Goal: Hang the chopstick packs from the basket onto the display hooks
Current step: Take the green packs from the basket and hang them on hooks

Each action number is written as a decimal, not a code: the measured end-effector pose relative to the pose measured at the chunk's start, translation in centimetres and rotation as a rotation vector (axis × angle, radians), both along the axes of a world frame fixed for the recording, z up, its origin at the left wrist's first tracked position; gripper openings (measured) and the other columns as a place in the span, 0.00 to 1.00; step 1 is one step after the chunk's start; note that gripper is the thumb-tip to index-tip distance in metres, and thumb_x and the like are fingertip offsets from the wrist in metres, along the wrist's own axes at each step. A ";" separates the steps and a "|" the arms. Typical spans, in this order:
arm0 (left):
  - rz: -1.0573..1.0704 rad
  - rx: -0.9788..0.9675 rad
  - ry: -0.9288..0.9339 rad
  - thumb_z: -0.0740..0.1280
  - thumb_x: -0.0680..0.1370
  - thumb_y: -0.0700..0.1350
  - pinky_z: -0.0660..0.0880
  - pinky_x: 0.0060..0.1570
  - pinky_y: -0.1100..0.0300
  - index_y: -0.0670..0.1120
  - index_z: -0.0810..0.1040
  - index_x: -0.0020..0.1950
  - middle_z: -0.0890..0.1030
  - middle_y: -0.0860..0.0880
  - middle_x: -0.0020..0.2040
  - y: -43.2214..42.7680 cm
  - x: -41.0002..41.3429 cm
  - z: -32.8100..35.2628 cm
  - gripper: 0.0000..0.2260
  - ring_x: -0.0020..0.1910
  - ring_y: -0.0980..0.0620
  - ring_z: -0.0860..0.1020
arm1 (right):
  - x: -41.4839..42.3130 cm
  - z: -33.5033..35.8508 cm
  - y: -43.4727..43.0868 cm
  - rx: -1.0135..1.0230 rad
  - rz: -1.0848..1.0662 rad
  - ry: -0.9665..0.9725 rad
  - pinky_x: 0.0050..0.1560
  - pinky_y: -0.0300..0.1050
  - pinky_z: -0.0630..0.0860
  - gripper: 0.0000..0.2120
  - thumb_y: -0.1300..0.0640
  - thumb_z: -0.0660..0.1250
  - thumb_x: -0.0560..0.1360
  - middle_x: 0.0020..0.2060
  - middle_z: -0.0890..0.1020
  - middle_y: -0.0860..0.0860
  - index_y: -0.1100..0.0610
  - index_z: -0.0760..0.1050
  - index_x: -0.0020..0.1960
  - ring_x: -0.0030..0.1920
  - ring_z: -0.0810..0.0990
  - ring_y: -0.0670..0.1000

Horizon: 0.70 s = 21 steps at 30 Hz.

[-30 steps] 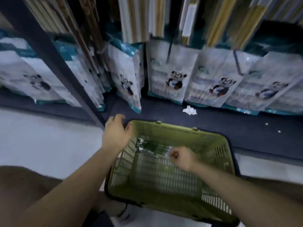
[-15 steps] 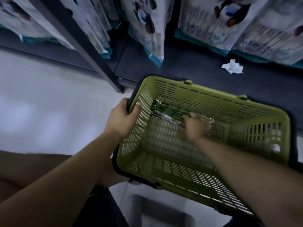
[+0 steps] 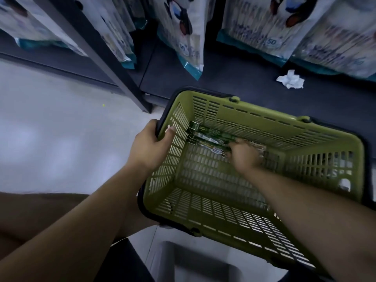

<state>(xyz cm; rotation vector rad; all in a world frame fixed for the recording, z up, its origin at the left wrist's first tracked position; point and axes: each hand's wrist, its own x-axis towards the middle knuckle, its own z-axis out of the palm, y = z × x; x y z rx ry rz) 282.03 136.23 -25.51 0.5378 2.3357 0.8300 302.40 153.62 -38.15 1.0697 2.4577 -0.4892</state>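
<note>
Two bare forearms reach forward and down from the lower edge of the view toward a green slotted basket point(image 3: 264, 119) with a dark rim. The basket is tilted, its open top turned toward the camera. The left hand point(image 3: 149, 147) grips the basket's left rim: the fingers wrap the outside of the wall and the thumb presses against the inside. The right hand point(image 3: 243, 156) is deep inside the basket with the back of the hand facing up, its fingers curled down onto the chopstick packs point(image 3: 209, 134) and closed on them. How many packs it holds cannot be told. The packs, long and narrow with green printed wrapping, lie along the basket's far inner edge, their left ends against the left wall. Below and to the left lies a pale floor point(image 3: 50, 129). Beyond the basket runs a dark shelf base point(image 3: 234, 78), with a slanted dark upright post point(image 3: 101, 51) meeting the floor at its left. White-and-teal bags point(image 3: 264, 27) hang in a row above the shelf base. A crumpled white paper point(image 3: 290, 79) lies on that base, well apart from the basket.
</note>
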 end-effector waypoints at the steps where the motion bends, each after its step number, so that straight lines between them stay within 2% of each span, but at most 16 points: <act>1: -0.005 0.001 -0.001 0.65 0.79 0.62 0.71 0.32 0.59 0.54 0.73 0.46 0.80 0.54 0.36 0.0 0.1 0.0 0.12 0.34 0.58 0.79 | 0.1 0.2 0.0 -0.003 -0.002 0.001 0.49 0.49 0.76 0.11 0.55 0.67 0.78 0.57 0.79 0.56 0.55 0.79 0.59 0.57 0.79 0.62; 3: -0.035 0.002 -0.014 0.66 0.79 0.60 0.72 0.34 0.58 0.55 0.72 0.49 0.80 0.55 0.39 -0.1 0.0 0.2 0.10 0.36 0.56 0.80 | 0.3 0.6 -0.1 -0.008 -0.024 0.037 0.49 0.49 0.76 0.10 0.56 0.67 0.78 0.56 0.79 0.55 0.55 0.81 0.58 0.56 0.79 0.61; 5: -0.095 -0.022 -0.079 0.67 0.80 0.59 0.76 0.41 0.55 0.55 0.71 0.57 0.81 0.52 0.48 0.0 -0.4 0.7 0.12 0.45 0.51 0.82 | 0.6 1.5 -0.2 -0.023 -0.079 0.104 0.47 0.48 0.75 0.10 0.55 0.68 0.78 0.55 0.80 0.54 0.54 0.82 0.57 0.54 0.80 0.60; 6: -0.136 -0.066 -0.096 0.69 0.79 0.58 0.78 0.49 0.50 0.52 0.69 0.65 0.80 0.48 0.56 0.2 -0.6 1.2 0.19 0.54 0.47 0.81 | 0.8 2.0 -0.1 -0.049 -0.112 0.135 0.46 0.47 0.75 0.10 0.54 0.69 0.78 0.54 0.81 0.54 0.54 0.82 0.58 0.53 0.81 0.60; 7: -0.181 -0.123 -0.033 0.70 0.79 0.57 0.76 0.59 0.46 0.48 0.66 0.71 0.76 0.44 0.63 0.4 -0.7 1.8 0.25 0.62 0.43 0.77 | 0.9 2.7 -0.2 -0.091 -0.132 0.147 0.42 0.45 0.74 0.10 0.53 0.69 0.78 0.53 0.82 0.54 0.53 0.83 0.58 0.51 0.82 0.59; 8: -0.228 -0.168 0.108 0.71 0.78 0.55 0.72 0.65 0.44 0.44 0.65 0.73 0.73 0.41 0.67 0.5 -0.6 2.2 0.29 0.66 0.40 0.72 | 1.0 3.4 -0.3 -0.148 -0.130 0.144 0.39 0.44 0.72 0.09 0.53 0.69 0.78 0.50 0.83 0.54 0.53 0.83 0.56 0.48 0.82 0.58; 9: -0.263 -0.157 0.280 0.72 0.78 0.52 0.70 0.65 0.44 0.41 0.66 0.72 0.71 0.40 0.67 0.6 -0.2 2.9 0.28 0.66 0.39 0.71 | 1.1 4.1 -0.6 -0.218 -0.123 0.148 0.36 0.44 0.70 0.08 0.54 0.69 0.77 0.46 0.83 0.54 0.54 0.84 0.53 0.46 0.82 0.57; 10: -0.273 -0.083 0.422 0.72 0.78 0.49 0.70 0.61 0.46 0.40 0.70 0.68 0.73 0.40 0.63 0.7 0.4 3.7 0.24 0.61 0.40 0.71 | 1.2 4.8 -0.9 -0.295 -0.133 0.173 0.36 0.45 0.70 0.06 0.56 0.70 0.77 0.42 0.83 0.55 0.56 0.84 0.50 0.44 0.82 0.57; 11: -0.257 -0.002 0.479 0.71 0.78 0.47 0.71 0.53 0.50 0.42 0.72 0.63 0.76 0.44 0.57 0.7 1.1 4.3 0.18 0.55 0.43 0.73 | 1.1 5.6 -1.3 -0.377 -0.172 0.220 0.37 0.46 0.70 0.04 0.57 0.71 0.76 0.40 0.82 0.56 0.58 0.83 0.46 0.42 0.82 0.57; 12: -0.235 0.048 0.459 0.69 0.79 0.47 0.70 0.46 0.53 0.45 0.73 0.58 0.77 0.49 0.49 0.8 1.7 4.8 0.11 0.48 0.47 0.75 | 1.0 6.6 -1.7 -0.463 -0.233 0.284 0.37 0.46 0.70 0.04 0.59 0.71 0.76 0.37 0.82 0.56 0.58 0.82 0.43 0.39 0.81 0.56; 14: -0.252 -0.022 0.283 0.67 0.80 0.50 0.69 0.38 0.57 0.49 0.76 0.52 0.78 0.54 0.39 1.2 2.8 5.3 0.05 0.40 0.48 0.78 | 0.4 8.6 -2.5 -0.617 -0.348 0.425 0.37 0.44 0.68 0.09 0.61 0.71 0.77 0.32 0.79 0.51 0.53 0.80 0.38 0.33 0.77 0.49; 16: -0.277 -0.124 -0.026 0.66 0.82 0.55 0.72 0.42 0.58 0.48 0.79 0.56 0.81 0.51 0.43 1.4 3.8 4.7 0.11 0.44 0.47 0.80 | -0.6 10.4 -3.2 -0.730 -0.343 0.473 0.36 0.42 0.68 0.12 0.60 0.71 0.77 0.29 0.78 0.46 0.50 0.79 0.36 0.29 0.75 0.44; 18: -0.147 -0.029 -0.422 0.65 0.83 0.55 0.76 0.56 0.54 0.45 0.79 0.63 0.83 0.47 0.54 1.6 4.8 4.3 0.16 0.54 0.47 0.81 | -1.9 11.6 -4.1 -0.848 -0.277 0.446 0.38 0.43 0.71 0.11 0.58 0.71 0.78 0.28 0.80 0.45 0.49 0.81 0.38 0.31 0.76 0.45; 19: -0.053 0.053 -0.558 0.65 0.84 0.53 0.77 0.60 0.50 0.43 0.79 0.64 0.84 0.46 0.57 1.6 5.2 4.0 0.16 0.57 0.46 0.81 | -2.4 11.9 -4.4 -0.928 -0.271 0.441 0.39 0.44 0.72 0.09 0.59 0.70 0.78 0.29 0.80 0.44 0.49 0.82 0.40 0.31 0.77 0.45; 21: 0.113 0.183 -0.653 0.64 0.85 0.49 0.80 0.55 0.49 0.43 0.80 0.61 0.85 0.47 0.52 1.5 5.3 3.7 0.12 0.55 0.44 0.82 | -3.0 11.9 -4.6 -1.054 -0.297 0.443 0.39 0.43 0.74 0.05 0.57 0.70 0.79 0.32 0.82 0.44 0.51 0.84 0.46 0.34 0.78 0.44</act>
